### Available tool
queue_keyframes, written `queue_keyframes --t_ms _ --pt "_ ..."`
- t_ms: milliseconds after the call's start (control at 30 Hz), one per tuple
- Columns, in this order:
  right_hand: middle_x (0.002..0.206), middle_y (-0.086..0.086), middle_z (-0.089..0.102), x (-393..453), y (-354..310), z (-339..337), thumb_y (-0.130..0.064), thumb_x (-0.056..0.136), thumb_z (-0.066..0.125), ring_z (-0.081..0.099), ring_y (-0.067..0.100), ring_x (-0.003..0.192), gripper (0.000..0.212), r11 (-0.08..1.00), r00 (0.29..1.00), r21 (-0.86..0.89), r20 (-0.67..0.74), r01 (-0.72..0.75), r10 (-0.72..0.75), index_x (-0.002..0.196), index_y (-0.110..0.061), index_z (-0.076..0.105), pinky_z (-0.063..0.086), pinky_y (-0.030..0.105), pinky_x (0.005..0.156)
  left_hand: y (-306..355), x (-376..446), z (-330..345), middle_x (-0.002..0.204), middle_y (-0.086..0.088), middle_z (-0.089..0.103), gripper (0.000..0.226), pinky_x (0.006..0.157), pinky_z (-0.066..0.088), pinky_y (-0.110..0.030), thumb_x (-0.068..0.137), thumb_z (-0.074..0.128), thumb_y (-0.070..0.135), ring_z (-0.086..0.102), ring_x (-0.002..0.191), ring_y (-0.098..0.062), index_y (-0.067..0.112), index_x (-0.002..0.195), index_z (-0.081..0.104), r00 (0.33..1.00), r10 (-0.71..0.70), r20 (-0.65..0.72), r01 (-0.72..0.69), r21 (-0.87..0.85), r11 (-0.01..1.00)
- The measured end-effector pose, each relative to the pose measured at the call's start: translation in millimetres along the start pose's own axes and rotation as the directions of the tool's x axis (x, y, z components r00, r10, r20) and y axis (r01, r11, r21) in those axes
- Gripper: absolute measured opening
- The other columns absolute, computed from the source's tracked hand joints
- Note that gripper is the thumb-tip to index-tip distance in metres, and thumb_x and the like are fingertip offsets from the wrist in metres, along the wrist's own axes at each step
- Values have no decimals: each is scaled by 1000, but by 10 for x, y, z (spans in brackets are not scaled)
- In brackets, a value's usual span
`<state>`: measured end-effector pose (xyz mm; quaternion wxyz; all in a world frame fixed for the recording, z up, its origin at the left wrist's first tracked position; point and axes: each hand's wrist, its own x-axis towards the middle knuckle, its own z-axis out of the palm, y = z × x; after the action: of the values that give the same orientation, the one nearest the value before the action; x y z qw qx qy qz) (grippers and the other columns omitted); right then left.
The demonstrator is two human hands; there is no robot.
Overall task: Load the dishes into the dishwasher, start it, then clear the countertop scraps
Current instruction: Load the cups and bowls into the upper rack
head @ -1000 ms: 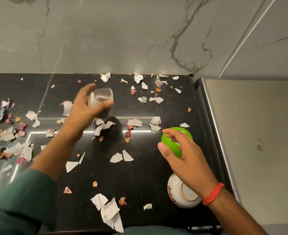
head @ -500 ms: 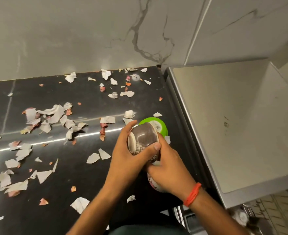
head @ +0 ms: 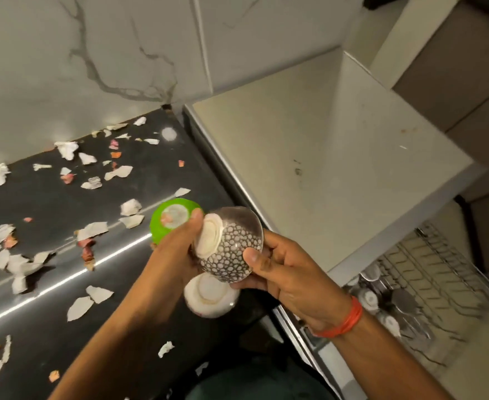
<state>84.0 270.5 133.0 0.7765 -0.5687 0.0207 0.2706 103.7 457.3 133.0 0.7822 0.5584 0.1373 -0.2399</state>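
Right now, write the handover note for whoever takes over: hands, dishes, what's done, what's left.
Left hand and right hand both grip the dark bowl with the white circle pattern, held tipped above the black countertop.
The green plastic bowl and the white ceramic bowl sit upside down on that counter.
The dishwasher rack, lower right, is pulled out and already holds some blurred items.
Left: load the three bowls, start the machine, clear the torn paper scraps.

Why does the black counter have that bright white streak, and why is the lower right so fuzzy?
Head view: the streak is light glare on the glossy countertop; the dishwasher rack at the lower right is smeared by blur; the patterned bowl in both hands stays fairly sharp.
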Motion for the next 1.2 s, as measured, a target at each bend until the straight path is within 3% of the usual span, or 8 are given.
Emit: queue_keyframes --t_ms 133,200,333,467,633,867,1033,1200 --pt "104 5 75 -309 -74 -475 -17 90 61 69 20 105 43 999 986 32 -164 40 -35 132 -8 56 59 32 87 -133 86 412 127 -18 71 54 106 51 -53 96 52 46 65 122 -35 5 130 64 999 -38 -20 38 -20 999" --pt "95 6 72 -487 -80 -723 -15 87 64 67 21 96 46 998 969 26 -244 60 -52 132 -10 56 58 29 83 -215 106 669 126 -18 71 47 104 52 -55 97 55 38 67 119 -33 4 128 64 999 -32 -24 31 -13 999" --pt "111 18 68 -842 -67 -1137 -16 84 69 68 23 105 52 997 937 -25 -343 69 -73 135 -16 57 60 35 87 -397 116 1223 125 -16 72 39 101 54 -55 100 55 29 68 117 -36 4 130 63 999 -34 32 33 53 998" --pt "127 -3 65 -1111 95 -1471 -20 77 86 63 15 120 73 979 909 -187 -388 82 -150 140 -28 52 56 34 96 -660 190 1819 119 -14 74 34 90 60 -46 99 59 28 72 109 -32 10 128 64 991 -120 61 111 126 986" --pt "138 -11 51 -1421 358 -1918 -35 57 99 50 5 130 105 898 834 -438 -477 48 -277 144 -41 41 43 34 111 -1033 280 2498 115 -7 76 30 78 60 -34 97 62 26 75 104 -22 17 126 66 981 -190 47 176 216 960" --pt "137 -12 47 -1921 631 -2576 -32 61 96 49 4 128 99 820 723 -571 -548 44 -420 144 -32 42 45 26 106 -1385 358 3180 115 2 76 26 85 56 -36 99 60 24 74 105 -17 26 125 66 967 -211 143 117 488 865" --pt "135 -9 47 -2123 874 -3181 -34 62 94 47 3 125 95 833 610 -552 -674 -41 -416 142 -32 43 42 17 102 -1635 518 3629 115 16 74 32 72 55 -12 100 59 29 70 103 3 32 132 63 935 -260 242 47 640 767" --pt "136 -7 51 -2203 1121 -3886 -39 60 93 50 11 125 95 809 518 -569 -741 -149 -427 141 -28 45 45 34 106 -1854 698 3980 122 16 70 29 90 51 -17 99 61 35 66 110 4 41 128 63 898 -350 267 33 751 660"
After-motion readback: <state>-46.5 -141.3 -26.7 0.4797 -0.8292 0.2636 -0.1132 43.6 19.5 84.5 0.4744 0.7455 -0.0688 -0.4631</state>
